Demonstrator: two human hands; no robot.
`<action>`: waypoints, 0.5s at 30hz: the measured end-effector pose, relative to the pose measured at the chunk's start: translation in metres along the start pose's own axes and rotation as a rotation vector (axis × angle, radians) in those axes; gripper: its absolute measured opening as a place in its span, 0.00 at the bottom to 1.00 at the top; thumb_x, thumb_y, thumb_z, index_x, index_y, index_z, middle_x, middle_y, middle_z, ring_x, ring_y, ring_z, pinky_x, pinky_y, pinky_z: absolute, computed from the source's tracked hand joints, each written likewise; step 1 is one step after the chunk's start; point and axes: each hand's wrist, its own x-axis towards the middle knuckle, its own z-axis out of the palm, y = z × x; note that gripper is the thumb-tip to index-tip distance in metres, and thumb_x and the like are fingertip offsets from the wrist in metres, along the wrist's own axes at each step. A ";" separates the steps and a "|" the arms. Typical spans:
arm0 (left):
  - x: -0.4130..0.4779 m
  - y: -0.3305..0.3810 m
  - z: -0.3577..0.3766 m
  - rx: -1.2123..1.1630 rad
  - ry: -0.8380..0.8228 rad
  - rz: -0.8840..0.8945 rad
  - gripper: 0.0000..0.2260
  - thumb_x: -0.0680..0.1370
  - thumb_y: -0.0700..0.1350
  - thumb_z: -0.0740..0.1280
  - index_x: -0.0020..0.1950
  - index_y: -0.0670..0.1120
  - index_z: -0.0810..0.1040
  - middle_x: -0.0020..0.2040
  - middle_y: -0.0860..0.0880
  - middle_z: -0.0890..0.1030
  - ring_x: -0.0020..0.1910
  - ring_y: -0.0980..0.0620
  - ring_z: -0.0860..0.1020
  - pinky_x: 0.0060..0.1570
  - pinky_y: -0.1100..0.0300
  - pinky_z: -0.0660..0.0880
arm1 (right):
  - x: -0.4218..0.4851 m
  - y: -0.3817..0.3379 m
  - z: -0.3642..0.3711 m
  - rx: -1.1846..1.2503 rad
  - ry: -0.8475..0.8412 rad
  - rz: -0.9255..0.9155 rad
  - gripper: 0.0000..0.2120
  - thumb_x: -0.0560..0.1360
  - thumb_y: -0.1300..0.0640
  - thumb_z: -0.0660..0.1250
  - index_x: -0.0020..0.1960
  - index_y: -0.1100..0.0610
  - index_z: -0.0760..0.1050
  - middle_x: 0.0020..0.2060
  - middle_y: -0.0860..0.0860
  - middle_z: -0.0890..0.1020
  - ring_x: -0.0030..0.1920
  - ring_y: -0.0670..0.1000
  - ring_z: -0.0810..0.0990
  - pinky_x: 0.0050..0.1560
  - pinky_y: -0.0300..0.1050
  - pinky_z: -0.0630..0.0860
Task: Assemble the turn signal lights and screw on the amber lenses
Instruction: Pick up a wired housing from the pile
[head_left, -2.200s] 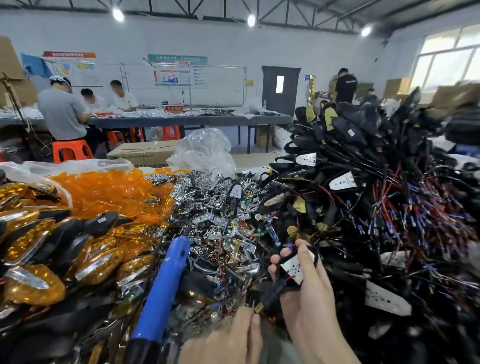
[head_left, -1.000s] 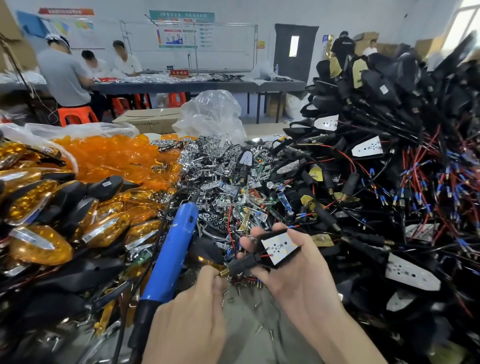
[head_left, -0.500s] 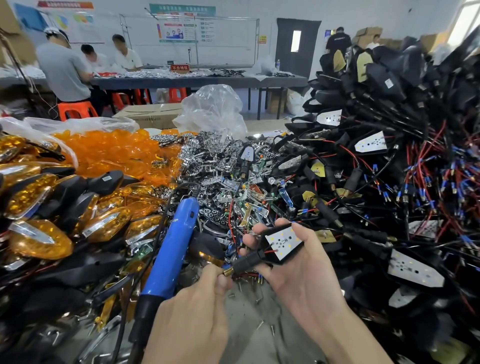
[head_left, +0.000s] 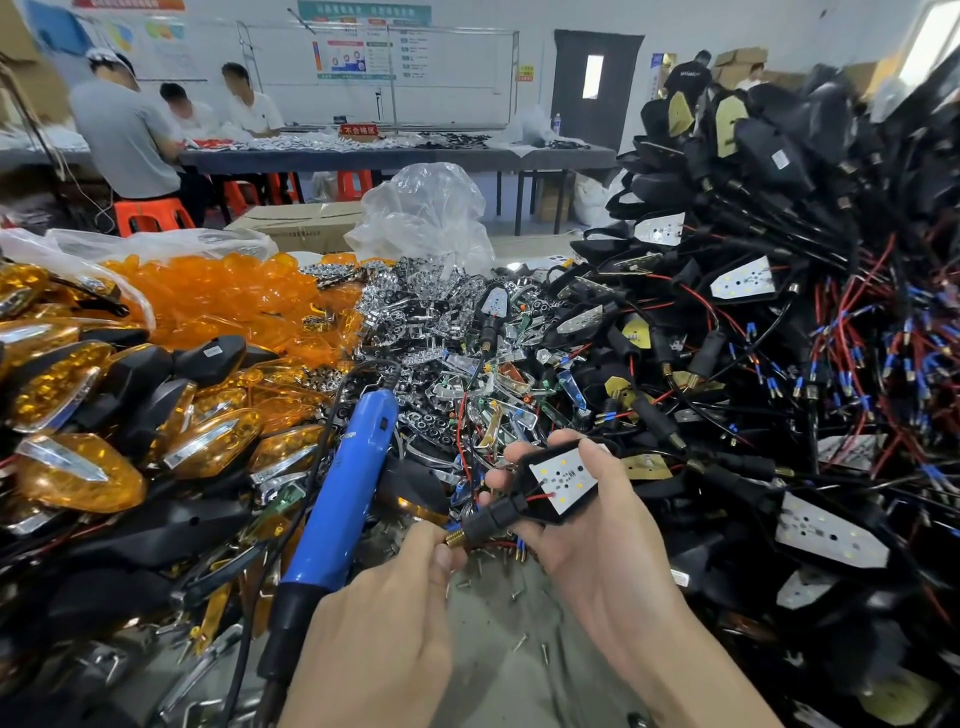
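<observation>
Turn signal light (head_left: 558, 483), one black housing with its white LED board facing up, is held just above the near middle of the worktop (head_left: 493, 686). The right hand (head_left: 597, 551) grips this housing from below, with fingers and thumb curled round its edges. The left hand (head_left: 395, 623) pinches the brass threaded end of the short black stem, which points to the near left. A red wire runs from the stem onto the board. Just left of the hands a blue electric screwdriver (head_left: 348, 493) lies slanted against the heaps. Loose screws (head_left: 519, 643) lie on the grey surface under the hands. On the right stands a high heap of black housings (head_left: 779, 171) with red and blue wires. At the far left is a pile of amber lenses (head_left: 223, 301). Nearer on the left are finished lights (head_left: 78, 467) with their amber covers on. Chrome reflectors (head_left: 415, 306) lie in the far middle
</observation>
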 end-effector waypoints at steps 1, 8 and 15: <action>0.000 0.000 0.000 -0.007 0.006 0.001 0.25 0.70 0.63 0.33 0.54 0.60 0.64 0.40 0.67 0.76 0.39 0.58 0.76 0.41 0.64 0.73 | 0.000 0.000 0.000 -0.014 0.003 -0.012 0.09 0.73 0.52 0.65 0.45 0.57 0.79 0.43 0.63 0.84 0.40 0.63 0.84 0.44 0.57 0.83; -0.002 -0.001 0.002 -0.029 0.028 0.009 0.20 0.71 0.65 0.32 0.51 0.63 0.59 0.39 0.57 0.80 0.36 0.57 0.76 0.38 0.63 0.73 | -0.001 -0.001 0.000 -0.036 0.033 -0.032 0.17 0.84 0.56 0.56 0.44 0.57 0.81 0.44 0.63 0.84 0.38 0.62 0.83 0.42 0.55 0.83; -0.002 -0.001 0.001 -0.048 0.085 0.061 0.25 0.71 0.65 0.34 0.50 0.59 0.66 0.31 0.54 0.76 0.33 0.57 0.75 0.31 0.64 0.68 | -0.003 -0.004 0.001 -0.030 0.023 -0.012 0.09 0.81 0.53 0.60 0.51 0.58 0.74 0.43 0.61 0.84 0.39 0.60 0.83 0.43 0.55 0.83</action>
